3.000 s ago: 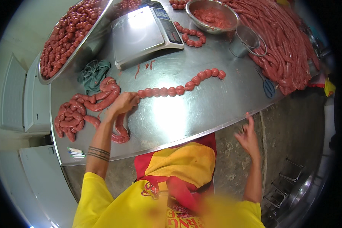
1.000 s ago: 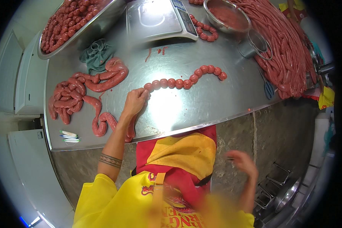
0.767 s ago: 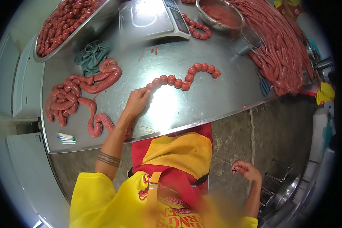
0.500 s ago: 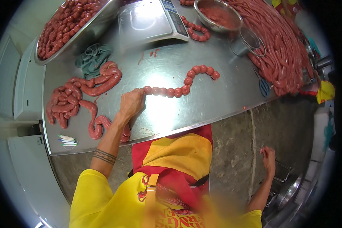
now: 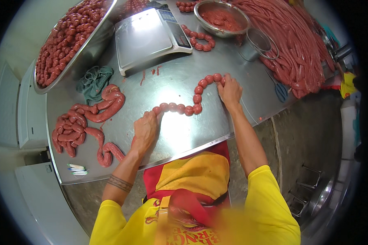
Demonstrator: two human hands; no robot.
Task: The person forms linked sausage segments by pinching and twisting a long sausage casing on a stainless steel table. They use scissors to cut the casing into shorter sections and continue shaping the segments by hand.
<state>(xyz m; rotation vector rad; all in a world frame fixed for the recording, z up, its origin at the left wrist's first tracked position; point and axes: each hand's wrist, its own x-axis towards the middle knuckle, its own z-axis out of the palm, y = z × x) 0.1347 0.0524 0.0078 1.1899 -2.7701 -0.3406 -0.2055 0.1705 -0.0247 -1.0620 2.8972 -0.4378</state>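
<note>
A string of round, tied-off sausage links [image 5: 197, 99] snakes across the steel table [image 5: 167, 141]. At its left end my left hand [image 5: 146, 130] is closed round the sausage; untied sausage shows in part beneath my wrist. My right hand [image 5: 230, 92] pinches the string's far right end, its fingertips partly hidden behind the last link. A thin pale thread [image 5: 249, 114] trails down from near my right hand toward the table's front edge. Left of my hands lies a heap of long, untied sausage [image 5: 71, 132], one length of it curving toward my left forearm.
A large steel basin [image 5: 110, 14] of small links stands far left, beside a crumpled green cloth [image 5: 95, 81]. Behind are a scale [image 5: 145, 38], a bowl [image 5: 198, 18] of minced meat and a metal cup [image 5: 249, 51]. Blue-handled scissors [image 5: 281, 92] lie by piled sausage [image 5: 290, 53].
My right hand has come up from low on the right, off the table, to the right end of the links. My left hand keeps its grip. The view has shifted slightly.
</note>
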